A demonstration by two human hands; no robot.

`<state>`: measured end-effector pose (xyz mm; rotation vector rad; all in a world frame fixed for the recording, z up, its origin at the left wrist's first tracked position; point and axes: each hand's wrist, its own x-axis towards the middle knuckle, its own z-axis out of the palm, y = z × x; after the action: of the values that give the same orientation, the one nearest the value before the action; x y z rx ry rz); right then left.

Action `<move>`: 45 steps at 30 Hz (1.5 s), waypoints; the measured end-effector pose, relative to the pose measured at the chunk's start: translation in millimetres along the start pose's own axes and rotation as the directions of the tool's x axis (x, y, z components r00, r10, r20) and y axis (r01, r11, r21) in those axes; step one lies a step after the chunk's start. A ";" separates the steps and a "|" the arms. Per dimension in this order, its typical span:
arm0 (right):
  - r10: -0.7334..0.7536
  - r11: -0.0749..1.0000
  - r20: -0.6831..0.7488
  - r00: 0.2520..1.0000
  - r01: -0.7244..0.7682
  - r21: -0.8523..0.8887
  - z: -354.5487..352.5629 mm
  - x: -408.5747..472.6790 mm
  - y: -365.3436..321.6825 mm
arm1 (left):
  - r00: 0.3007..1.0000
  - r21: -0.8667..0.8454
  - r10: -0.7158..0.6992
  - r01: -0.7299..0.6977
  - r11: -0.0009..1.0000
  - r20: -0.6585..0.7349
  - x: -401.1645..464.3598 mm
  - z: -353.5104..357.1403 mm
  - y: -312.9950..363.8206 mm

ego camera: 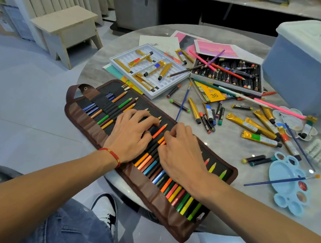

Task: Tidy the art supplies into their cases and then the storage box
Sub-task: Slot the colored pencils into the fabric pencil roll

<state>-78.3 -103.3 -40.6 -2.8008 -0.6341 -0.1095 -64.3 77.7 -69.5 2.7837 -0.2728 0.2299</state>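
1. A round grey stone-look counter point(137, 43) stands in a tiled room, with a small wooden stool point(66, 27) off to the left and a lidded blue storage box point(309, 67) at its far right edge
2. A brown roll-up pencil case point(147, 183) lies unrolled across the near edge, slanting from upper left to lower right; laid flat like this, its elastic loops are open to view, which I take to be why pencils can be fed in one at a time
3. The left hand point(131, 136) rests palm down on the case, fingers point(146, 117) loosely spread across the loops, apparently pinning the fabric so it does not slide
4. The right hand point(182, 150) lies beside it, wrist bent inward, fingers curled together at an orange pencil point(159, 131), seemingly pinching its shaft to seat it in a loop; the exact grip is partly hidden by the knuckles
5. Both forearms reach forward from the lap, converging on the middle of the case
6. Much is still loose: gold paint tubes point(256, 128) scattered to the right, a white tube tray point(148, 70) only partly filled, an oil pastel box point(227, 73) with pencils lying across it, and a blue palette point(290, 183) with a brush on it
7. The task looks early, with the storage box still closed
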 end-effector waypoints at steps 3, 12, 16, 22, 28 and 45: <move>-0.001 0.998 0.074 0.997 -0.004 0.057 -9.7 4.6 2.4 | 1.000 -0.017 -0.011 0.011 1.000 0.001 0.7 -1.1 1.6; 0.411 0.911 -0.086 0.908 -0.406 0.073 -68.9 52.4 147.4 | 0.953 0.029 0.285 -0.283 0.959 -0.103 32.6 -29.9 65.7; 0.520 0.824 -0.195 0.831 -0.549 -0.140 -72.0 51.7 223.9 | 0.951 -0.033 0.308 -0.307 0.951 0.019 66.5 -41.8 100.8; 0.489 0.853 -0.148 0.860 -0.507 -0.128 -56.0 71.3 242.4 | 0.954 -0.056 0.206 -0.198 0.979 0.217 114.2 -41.9 110.8; 0.394 0.848 -0.256 0.883 -0.457 -0.270 -51.3 79.8 248.8 | 0.959 -0.063 0.102 -0.088 0.994 0.266 126.2 -36.0 97.5; -0.255 0.966 -0.078 0.964 0.251 -0.057 -101.6 56.2 103.2 | 0.940 0.096 0.338 -0.333 0.938 -0.046 75.6 -51.0 63.8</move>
<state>15.5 -197.7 39.6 -2.7281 -0.9782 -0.2945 -11.2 23.8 12.2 2.7929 -0.7410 0.4186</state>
